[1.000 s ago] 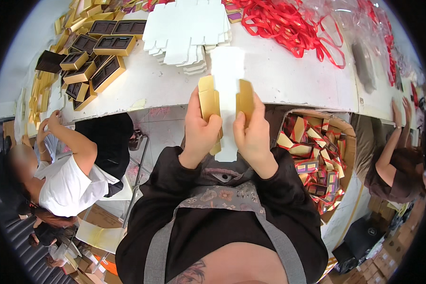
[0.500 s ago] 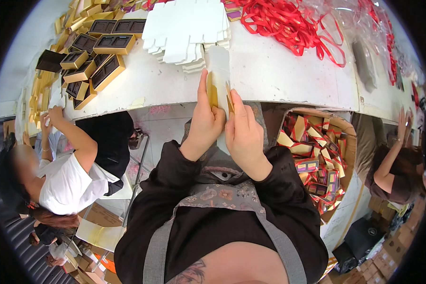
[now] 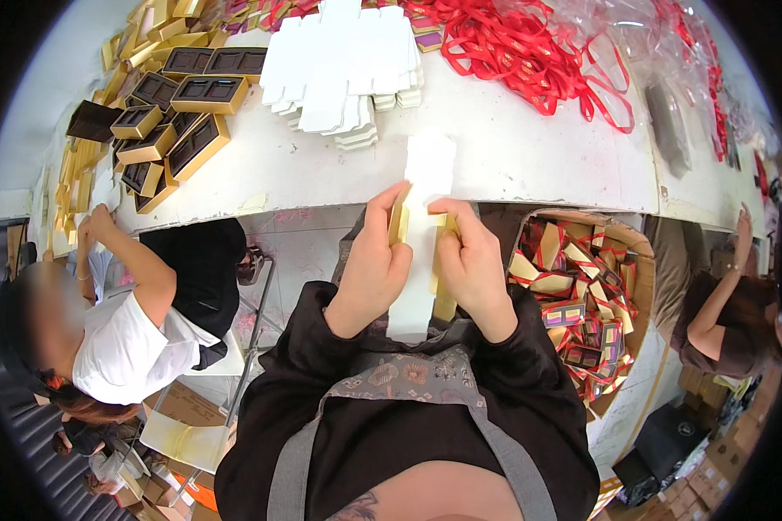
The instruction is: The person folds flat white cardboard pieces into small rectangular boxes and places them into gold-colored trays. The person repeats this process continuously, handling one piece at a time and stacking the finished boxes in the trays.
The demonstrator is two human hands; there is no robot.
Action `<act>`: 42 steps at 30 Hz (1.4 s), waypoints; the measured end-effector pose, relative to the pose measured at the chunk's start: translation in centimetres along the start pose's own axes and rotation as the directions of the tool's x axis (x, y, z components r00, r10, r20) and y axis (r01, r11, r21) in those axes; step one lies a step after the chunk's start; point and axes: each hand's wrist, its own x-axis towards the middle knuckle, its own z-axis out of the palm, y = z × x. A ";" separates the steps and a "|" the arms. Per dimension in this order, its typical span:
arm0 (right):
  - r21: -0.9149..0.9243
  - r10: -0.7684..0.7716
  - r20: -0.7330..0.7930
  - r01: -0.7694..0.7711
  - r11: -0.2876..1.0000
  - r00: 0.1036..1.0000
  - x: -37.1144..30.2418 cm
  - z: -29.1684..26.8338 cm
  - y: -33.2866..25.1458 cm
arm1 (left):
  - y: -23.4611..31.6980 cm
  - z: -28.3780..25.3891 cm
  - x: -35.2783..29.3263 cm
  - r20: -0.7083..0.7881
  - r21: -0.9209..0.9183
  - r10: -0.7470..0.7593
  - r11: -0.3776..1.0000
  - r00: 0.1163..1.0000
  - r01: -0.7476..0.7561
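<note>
Both my hands hold a flat white and gold cardboard box blank (image 3: 417, 260) upright in front of my chest, at the near edge of the white table (image 3: 513, 165). My left hand (image 3: 369, 269) grips its left gold flap, thumb up along the edge. My right hand (image 3: 473, 269) pinches the right gold flap, fingers curled over it. The blank's white middle panel runs from the table edge down to my apron.
A stack of white box blanks (image 3: 347, 69) lies on the table ahead. Gold trays with dark inserts (image 3: 178, 122) crowd the far left. Red ribbons (image 3: 530, 52) lie at the back right. A carton of folded boxes (image 3: 582, 304) stands at my right. One person sits left, another right.
The blank's gold flaps were spread wide, then pressed together, and now stand slightly apart again. The person on the left has lowered an arm toward the table edge.
</note>
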 end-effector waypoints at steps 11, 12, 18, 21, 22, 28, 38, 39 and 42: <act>0.447 0.095 -0.058 -0.060 0.892 0.994 -4.4 1.9 4.3 | -3.0 1.6 -3.8 0.044 0.202 0.061 0.977 0.997 -0.069; 0.539 0.129 -0.058 -0.078 0.838 0.990 -4.6 2.1 4.4 | -2.5 1.9 -4.0 0.034 0.196 0.043 0.979 0.998 -0.049; 0.773 0.244 -0.040 -0.125 0.622 0.969 -4.4 2.5 4.3 | -2.1 2.2 -3.6 0.024 -0.070 0.008 0.998 1.000 -0.007; 0.681 0.189 -0.093 -0.077 0.728 0.978 -4.3 2.3 3.9 | -2.6 1.5 -3.5 0.079 0.075 0.049 0.996 0.996 -0.055; 0.629 0.108 -0.121 -0.008 0.777 0.987 -4.6 2.4 4.4 | -2.8 1.4 -3.4 0.111 0.145 0.054 0.987 0.992 -0.070; 0.457 -0.117 -0.067 0.134 0.879 0.991 -5.0 1.2 4.4 | -3.2 2.1 -3.9 0.042 0.136 0.032 0.990 0.999 -0.038; 0.274 0.074 0.127 -0.107 0.956 0.989 -4.7 0.4 3.3 | -4.9 0.2 -2.7 0.416 -0.372 0.078 0.924 0.906 0.091; 0.147 0.067 0.162 -0.092 0.985 0.985 -4.5 0.0 3.4 | -4.9 -0.1 -2.4 0.426 -0.336 0.041 0.935 0.904 0.116; -0.101 -0.113 0.162 0.130 0.986 0.980 -3.9 -0.3 4.0 | -2.8 -1.1 -1.7 0.409 -0.046 -0.096 0.991 0.907 0.125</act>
